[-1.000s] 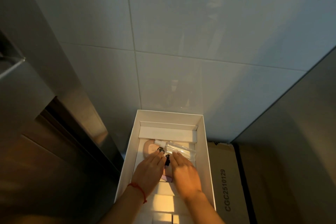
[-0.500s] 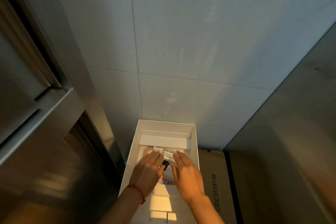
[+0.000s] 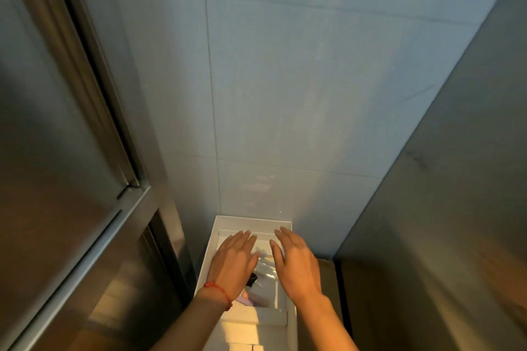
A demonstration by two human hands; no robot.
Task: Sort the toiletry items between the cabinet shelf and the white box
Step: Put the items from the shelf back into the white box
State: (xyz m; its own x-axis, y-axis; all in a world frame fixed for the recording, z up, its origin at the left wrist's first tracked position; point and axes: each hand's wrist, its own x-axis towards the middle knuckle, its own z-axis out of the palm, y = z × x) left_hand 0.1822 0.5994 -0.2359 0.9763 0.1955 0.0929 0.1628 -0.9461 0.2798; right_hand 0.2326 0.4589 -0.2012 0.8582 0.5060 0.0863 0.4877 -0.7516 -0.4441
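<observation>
In the head view, both hands, left hand (image 3: pixel 234 261) and right hand (image 3: pixel 295 261), have lifted off the toiletry items (image 3: pixel 261 279) lying in the white box (image 3: pixel 253 221), fingers now straight and empty, suggesting this placement is finished.

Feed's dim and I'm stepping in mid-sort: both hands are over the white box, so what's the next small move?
Probably lower one hand and pick up a single item. Left hand and right hand hover flat and hold nothing, while a clear packet and a black piece lie loose in the white box.
</observation>
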